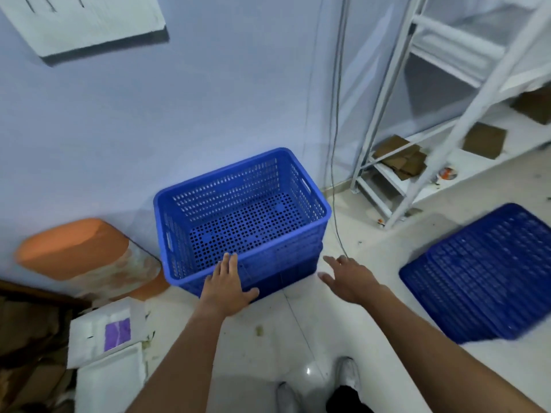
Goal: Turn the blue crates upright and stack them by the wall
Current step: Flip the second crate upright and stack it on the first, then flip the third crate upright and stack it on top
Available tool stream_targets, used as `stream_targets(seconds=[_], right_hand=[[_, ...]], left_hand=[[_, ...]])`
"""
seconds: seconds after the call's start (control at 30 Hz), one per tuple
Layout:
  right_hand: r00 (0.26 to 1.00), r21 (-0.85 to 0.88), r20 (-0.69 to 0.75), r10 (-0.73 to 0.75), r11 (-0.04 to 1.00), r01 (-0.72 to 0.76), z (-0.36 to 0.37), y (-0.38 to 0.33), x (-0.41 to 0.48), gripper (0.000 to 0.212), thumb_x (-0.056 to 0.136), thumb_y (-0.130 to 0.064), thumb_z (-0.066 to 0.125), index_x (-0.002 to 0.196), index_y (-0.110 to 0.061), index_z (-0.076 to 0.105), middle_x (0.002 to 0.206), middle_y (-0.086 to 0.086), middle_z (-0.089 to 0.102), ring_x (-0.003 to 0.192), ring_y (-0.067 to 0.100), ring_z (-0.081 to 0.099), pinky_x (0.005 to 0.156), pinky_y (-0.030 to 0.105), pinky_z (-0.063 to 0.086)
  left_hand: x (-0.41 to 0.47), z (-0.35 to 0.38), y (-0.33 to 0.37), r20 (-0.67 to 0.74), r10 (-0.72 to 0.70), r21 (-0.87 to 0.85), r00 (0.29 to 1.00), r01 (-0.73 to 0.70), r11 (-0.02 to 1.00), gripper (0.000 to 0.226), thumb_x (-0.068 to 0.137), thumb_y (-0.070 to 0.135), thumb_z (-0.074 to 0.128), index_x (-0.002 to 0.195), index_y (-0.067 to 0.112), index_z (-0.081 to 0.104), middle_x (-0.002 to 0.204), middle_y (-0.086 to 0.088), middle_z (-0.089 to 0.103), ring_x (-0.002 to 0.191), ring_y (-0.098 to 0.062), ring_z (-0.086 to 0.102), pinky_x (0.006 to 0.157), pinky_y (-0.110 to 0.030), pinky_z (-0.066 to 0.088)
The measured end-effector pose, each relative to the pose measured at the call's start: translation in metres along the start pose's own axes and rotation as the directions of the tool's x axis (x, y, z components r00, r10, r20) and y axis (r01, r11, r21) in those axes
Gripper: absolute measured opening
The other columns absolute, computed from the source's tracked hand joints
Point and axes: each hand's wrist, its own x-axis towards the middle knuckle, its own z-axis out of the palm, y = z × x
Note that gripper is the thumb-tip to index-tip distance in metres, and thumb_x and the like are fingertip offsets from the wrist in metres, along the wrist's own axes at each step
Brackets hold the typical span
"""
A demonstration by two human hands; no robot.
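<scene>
An upright blue perforated crate (310,217) stands against the wall, nested on another blue crate whose lower wall (295,275) shows beneath it. My left hand (227,286) lies flat against the near rim and front wall of the top crate, fingers spread. To the right of the stack my right hand (347,277) hovers with fingers apart, holding nothing and clear of the crate. An overturned blue crate (483,274) lies bottom-up on the floor at the right.
An orange tub (74,248) leans at the wall left of the stack. White foam pieces (104,347) lie at the lower left. A white metal shelf rack (396,180) with cardboard scraps stands at the right; a cable (337,144) hangs beside it.
</scene>
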Motion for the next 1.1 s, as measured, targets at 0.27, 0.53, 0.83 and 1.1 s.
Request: stream_targets(seconds=[0.27, 0.53, 0.83, 1.1], right_hand=[[0.982, 0.104, -0.049, 0.184, 0.978, -0.178, -0.006, 0.057, -0.079, 0.060, 0.101, -0.056, 0.028, 0.152, -0.025, 0.028, 0.150, 0.010, 0.041, 0.134, 0.030, 0.041, 0.108, 0.045, 0.037], [0.914, 0.245, -0.061, 0.401, 0.894, -0.376, 0.023, 0.149, -0.159, 0.058, 0.102, -0.054, 0.028, 0.150, -0.022, 0.033, 0.149, 0.009, 0.042, 0.135, 0.029, 0.041, 0.109, 0.045, 0.036], [0.822, 0.377, -0.066, 0.566, 0.776, -0.505, 0.064, 0.271, -0.276, 0.058, 0.102, -0.049, 0.032, 0.151, -0.019, 0.031, 0.150, 0.012, 0.041, 0.134, 0.032, 0.041, 0.108, 0.044, 0.035], [0.772, 0.442, -0.094, 0.629, 0.721, -0.534, 0.072, 0.379, -0.346, 0.062, 0.102, -0.044, 0.034, 0.157, -0.023, 0.015, 0.146, 0.013, 0.044, 0.130, 0.032, 0.043, 0.103, 0.044, 0.038]], left_hand=[[0.005, -0.009, 0.091, 0.053, 0.244, 0.148, 0.968, -0.250, 0.957, 0.107, 0.090, 0.068, 0.051, 0.161, 0.012, -0.005, 0.170, -0.007, -0.002, 0.157, -0.026, 0.009, 0.123, -0.046, 0.026], [-0.006, 0.013, 0.229, 0.171, 0.427, 0.217, 0.888, -0.457, 0.862, 0.097, 0.093, 0.062, 0.051, 0.162, 0.015, 0.001, 0.171, -0.004, 0.002, 0.156, -0.025, 0.010, 0.123, -0.046, 0.024], [-0.050, 0.084, 0.389, 0.286, 0.547, 0.273, 0.787, -0.614, 0.741, 0.089, 0.094, 0.059, 0.049, 0.161, 0.015, 0.010, 0.168, -0.008, 0.017, 0.152, -0.028, 0.025, 0.121, -0.045, 0.029], [-0.107, 0.130, 0.526, 0.322, 0.579, 0.239, 0.749, -0.656, 0.716, 0.081, 0.096, 0.052, 0.051, 0.159, 0.012, 0.018, 0.164, -0.011, 0.028, 0.144, -0.032, 0.039, 0.115, -0.045, 0.036]])
